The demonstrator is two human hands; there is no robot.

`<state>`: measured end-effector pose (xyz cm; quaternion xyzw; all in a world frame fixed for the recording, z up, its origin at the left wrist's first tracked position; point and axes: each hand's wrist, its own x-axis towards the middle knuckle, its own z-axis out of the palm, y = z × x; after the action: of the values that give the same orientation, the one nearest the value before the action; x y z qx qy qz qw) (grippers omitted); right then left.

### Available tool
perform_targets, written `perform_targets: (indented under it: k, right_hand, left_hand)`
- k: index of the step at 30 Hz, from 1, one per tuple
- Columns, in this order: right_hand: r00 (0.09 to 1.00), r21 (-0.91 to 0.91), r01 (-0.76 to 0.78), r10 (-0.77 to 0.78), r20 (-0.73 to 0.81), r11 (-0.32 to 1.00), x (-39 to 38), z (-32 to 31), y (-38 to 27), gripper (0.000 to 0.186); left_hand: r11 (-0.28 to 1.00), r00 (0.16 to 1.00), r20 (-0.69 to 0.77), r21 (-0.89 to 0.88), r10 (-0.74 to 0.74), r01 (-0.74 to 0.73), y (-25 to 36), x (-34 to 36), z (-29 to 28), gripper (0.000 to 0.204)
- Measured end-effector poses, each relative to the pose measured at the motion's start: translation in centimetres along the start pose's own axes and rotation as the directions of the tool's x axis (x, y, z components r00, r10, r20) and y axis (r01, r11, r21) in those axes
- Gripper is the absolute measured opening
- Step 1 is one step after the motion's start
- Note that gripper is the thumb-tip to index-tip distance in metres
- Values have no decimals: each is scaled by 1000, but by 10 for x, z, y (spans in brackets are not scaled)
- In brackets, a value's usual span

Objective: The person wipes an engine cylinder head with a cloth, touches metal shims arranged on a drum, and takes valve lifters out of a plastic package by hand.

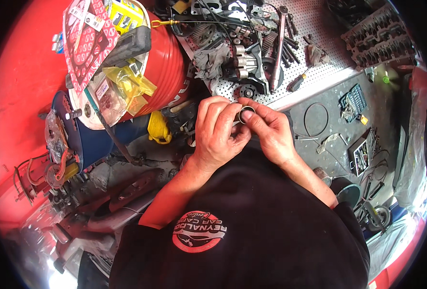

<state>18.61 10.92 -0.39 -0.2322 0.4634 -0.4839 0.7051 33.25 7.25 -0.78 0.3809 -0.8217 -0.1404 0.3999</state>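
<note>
Your L hand (218, 130) and R hand (270, 131) meet in front of your chest, both closed at the fingertips on one small metal ring (239, 114). Its open end faces up toward the cam, dark inside w/ a bright rim. Your R thumb presses at the ring's R side; L fingers curl round its L side, partly hiding it.

Just past your fingers: front of the perforated metal bench (310, 92), w/ a round hubbed part (247, 91) near its edge. Beyond that, a pile of engine parts (244, 65), a grey rag (213, 60) to its L, a long metal bar tool (278, 53) and dark bolts (291, 52) to its R. Screwdriver (297, 82) lies nr the edge, R of the bar.

Further L: red drum (170, 67) w/ packaged gaskets (86, 50) and a yellow plastic bag (131, 84) on top; yellow jug (159, 128) beside it, lower down.

Further R: big ribbed metal casting (382, 41) at the bench's far end; on the floor, a socket set (352, 102), a thin cable loop (316, 120) and a tool tray (360, 157).
</note>
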Motion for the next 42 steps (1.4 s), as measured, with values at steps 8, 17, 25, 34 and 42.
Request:
perform_targets:
  k: [8,17,25,34,42]
  right_hand:
    - [994,161,22,-39,104,987,-17,-15,-1,48]
    - [983,296,70,-117,142,953,-21,-19,-3,54]
    - [981,311,104,-148,122,945,-16,-30,11,54]
    - [982,209,143,-165,94,967,-15,-42,16,54]
    - [987,-302,-135,156,48,944,-15,-78,63,46]
  left_hand:
    - [993,999,-16,-114,-38,36,5,10,2,36]
    - [996,996,28,-39,81,-80,9,18,3,38]
    - [992,990,53,2,130,-130,14,21,11,41]
    - [993,997,53,-107,63,-57,11,18,23,43]
    - [878,867,142,44,-477,476,-56,-62,34,30]
